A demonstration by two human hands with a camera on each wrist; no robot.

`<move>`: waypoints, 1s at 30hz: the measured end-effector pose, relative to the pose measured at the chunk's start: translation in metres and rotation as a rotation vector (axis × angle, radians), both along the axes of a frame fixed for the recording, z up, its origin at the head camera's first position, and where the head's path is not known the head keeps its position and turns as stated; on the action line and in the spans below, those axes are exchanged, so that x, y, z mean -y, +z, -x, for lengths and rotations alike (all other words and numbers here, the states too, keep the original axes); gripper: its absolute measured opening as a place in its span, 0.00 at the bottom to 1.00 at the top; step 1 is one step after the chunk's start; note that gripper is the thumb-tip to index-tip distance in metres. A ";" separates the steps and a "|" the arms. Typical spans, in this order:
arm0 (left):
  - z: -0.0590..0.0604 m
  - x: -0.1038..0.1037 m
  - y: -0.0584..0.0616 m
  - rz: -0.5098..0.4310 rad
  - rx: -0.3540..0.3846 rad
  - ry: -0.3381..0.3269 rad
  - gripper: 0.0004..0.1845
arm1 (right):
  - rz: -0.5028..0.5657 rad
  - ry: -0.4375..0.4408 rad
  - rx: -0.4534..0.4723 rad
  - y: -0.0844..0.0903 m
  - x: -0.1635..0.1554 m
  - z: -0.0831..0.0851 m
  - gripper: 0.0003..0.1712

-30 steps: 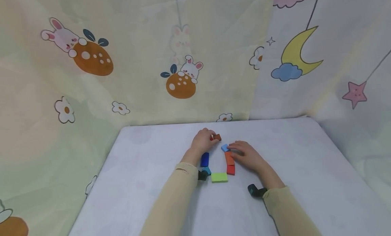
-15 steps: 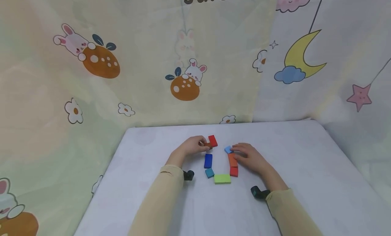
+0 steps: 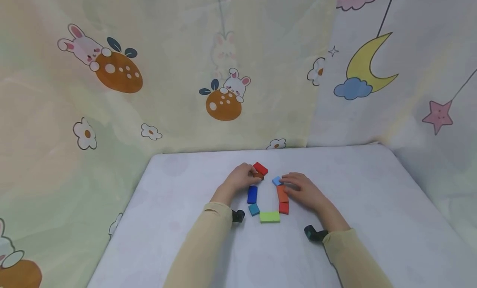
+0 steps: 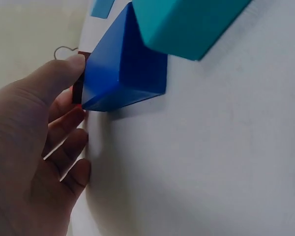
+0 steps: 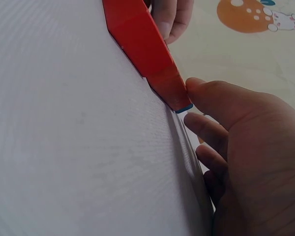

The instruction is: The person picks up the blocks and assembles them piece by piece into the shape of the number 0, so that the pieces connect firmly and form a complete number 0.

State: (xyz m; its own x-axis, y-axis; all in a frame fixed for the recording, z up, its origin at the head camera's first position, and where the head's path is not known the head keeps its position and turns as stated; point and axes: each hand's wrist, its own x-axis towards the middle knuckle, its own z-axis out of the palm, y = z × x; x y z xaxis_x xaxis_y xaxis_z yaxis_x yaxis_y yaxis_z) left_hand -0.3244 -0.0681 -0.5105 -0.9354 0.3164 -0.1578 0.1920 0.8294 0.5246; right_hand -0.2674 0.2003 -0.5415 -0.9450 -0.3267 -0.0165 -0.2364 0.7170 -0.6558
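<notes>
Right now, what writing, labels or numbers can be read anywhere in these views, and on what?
"Juice", only the lower half showing, cut off by the top edge of the head view, printed dark on the yellow backdrop cloth.
No writing shows on the blocks, the table or either hand.

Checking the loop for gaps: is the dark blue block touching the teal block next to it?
Touching. In the left wrist view the teal block overlaps the dark blue block edge with no table showing between; the head view agrees.
</notes>
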 end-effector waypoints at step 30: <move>-0.008 0.014 -0.017 -0.114 -0.047 -0.034 0.11 | -0.009 -0.016 0.019 0.003 0.003 0.000 0.24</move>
State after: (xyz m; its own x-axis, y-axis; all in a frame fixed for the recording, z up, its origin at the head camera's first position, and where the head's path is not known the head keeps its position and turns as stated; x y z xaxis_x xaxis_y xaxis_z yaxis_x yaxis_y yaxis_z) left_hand -0.3166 -0.0819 -0.5273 -0.9292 0.3618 -0.0752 0.2461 0.7577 0.6045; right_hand -0.2673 0.1971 -0.5389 -0.9496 -0.3113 -0.0371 -0.2127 0.7265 -0.6534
